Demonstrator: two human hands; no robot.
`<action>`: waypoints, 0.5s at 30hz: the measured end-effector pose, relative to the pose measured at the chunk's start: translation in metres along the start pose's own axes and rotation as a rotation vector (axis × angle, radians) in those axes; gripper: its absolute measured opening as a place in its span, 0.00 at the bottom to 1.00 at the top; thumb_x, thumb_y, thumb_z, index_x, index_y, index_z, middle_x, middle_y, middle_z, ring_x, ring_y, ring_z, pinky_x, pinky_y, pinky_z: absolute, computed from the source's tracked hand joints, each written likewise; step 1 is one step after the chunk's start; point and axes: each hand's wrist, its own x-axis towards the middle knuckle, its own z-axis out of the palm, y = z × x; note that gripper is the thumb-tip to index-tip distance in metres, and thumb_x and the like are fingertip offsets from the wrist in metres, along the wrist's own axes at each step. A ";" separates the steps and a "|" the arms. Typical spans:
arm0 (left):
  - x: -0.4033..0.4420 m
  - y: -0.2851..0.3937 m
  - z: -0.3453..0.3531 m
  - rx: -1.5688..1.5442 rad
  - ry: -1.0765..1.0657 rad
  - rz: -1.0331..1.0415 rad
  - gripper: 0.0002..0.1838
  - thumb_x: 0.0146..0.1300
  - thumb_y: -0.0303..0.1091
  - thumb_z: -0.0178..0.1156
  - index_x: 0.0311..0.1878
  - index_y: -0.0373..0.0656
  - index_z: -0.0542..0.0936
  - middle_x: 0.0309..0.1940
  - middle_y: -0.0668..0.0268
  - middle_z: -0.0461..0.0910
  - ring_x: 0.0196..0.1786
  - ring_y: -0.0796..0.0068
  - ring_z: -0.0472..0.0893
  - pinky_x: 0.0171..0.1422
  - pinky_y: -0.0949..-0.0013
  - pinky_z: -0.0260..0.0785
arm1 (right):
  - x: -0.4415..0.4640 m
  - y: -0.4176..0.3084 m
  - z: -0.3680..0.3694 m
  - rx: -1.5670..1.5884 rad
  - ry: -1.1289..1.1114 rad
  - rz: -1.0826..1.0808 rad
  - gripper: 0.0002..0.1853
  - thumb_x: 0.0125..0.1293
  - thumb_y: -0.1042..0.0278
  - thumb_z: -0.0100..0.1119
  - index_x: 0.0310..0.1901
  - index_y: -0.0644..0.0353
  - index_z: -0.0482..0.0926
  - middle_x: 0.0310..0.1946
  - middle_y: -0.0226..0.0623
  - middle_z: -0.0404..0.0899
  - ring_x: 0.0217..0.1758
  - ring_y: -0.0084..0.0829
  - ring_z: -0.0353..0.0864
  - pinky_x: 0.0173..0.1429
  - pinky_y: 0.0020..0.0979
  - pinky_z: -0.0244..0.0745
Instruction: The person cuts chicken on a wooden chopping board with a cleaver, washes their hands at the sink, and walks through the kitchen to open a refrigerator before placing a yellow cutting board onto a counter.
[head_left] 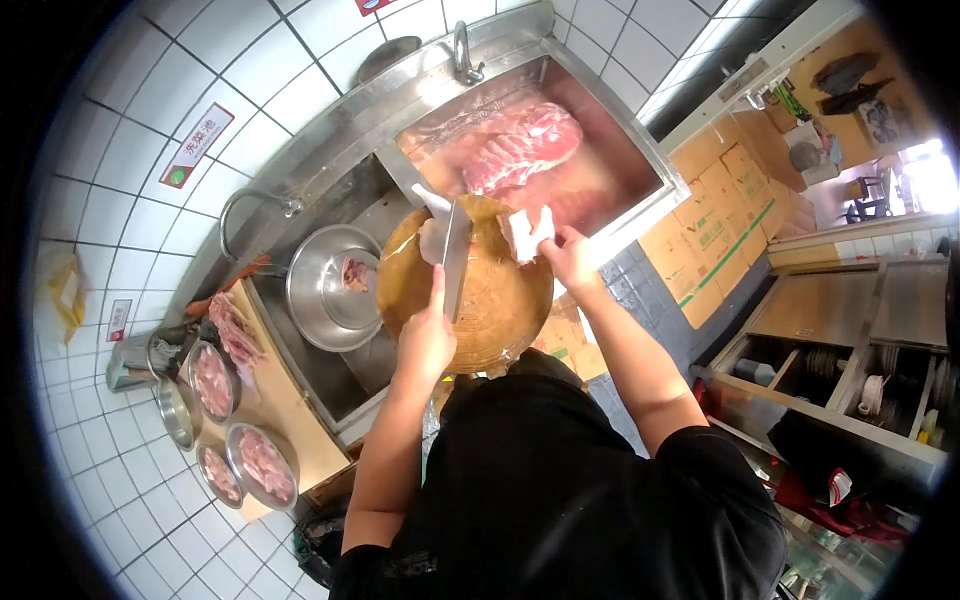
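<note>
My left hand point(428, 345) is closed round the handle of a cleaver point(455, 262), its index finger stretched along the blade. The blade stands over a round wooden chopping block point(500, 320). A pale slice of meat point(433, 242) lies left of the blade, and a white strip point(432, 200) that I cannot identify is at its far end. My right hand point(572, 258) pinches a piece of fatty meat point(528, 235) at the block's right edge. Beyond the block, a large slab of raw meat point(525, 148) lies in reddish water in the sink point(655, 185).
To the left, a steel bowl point(305, 290) with a little meat stands in the second basin. Several metal bowls of cut meat point(262, 465) sit by a wooden board point(305, 435). A faucet point(464, 55) rises behind the sink. Cardboard point(705, 235) lies to the right.
</note>
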 end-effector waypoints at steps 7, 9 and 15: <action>-0.033 -0.017 -0.008 -0.272 0.139 -0.080 0.44 0.65 0.22 0.55 0.82 0.53 0.49 0.22 0.47 0.77 0.26 0.46 0.80 0.35 0.50 0.71 | -0.015 0.005 -0.053 0.775 -0.357 0.451 0.10 0.68 0.72 0.60 0.47 0.67 0.80 0.39 0.36 0.85 0.37 0.26 0.85 0.45 0.27 0.83; -0.065 -0.020 -0.023 -0.326 0.231 -0.121 0.42 0.65 0.22 0.55 0.82 0.51 0.51 0.21 0.48 0.75 0.21 0.51 0.78 0.30 0.55 0.70 | -0.023 0.000 -0.060 0.856 -0.449 0.513 0.08 0.70 0.70 0.60 0.47 0.64 0.81 0.39 0.34 0.85 0.38 0.25 0.85 0.45 0.26 0.83; -0.138 -0.085 -0.025 -0.332 0.609 -0.296 0.39 0.70 0.25 0.50 0.82 0.47 0.49 0.48 0.43 0.83 0.39 0.58 0.85 0.47 0.65 0.76 | -0.030 -0.073 -0.001 0.845 -0.639 0.486 0.13 0.72 0.67 0.61 0.51 0.66 0.81 0.44 0.37 0.85 0.43 0.28 0.85 0.51 0.29 0.83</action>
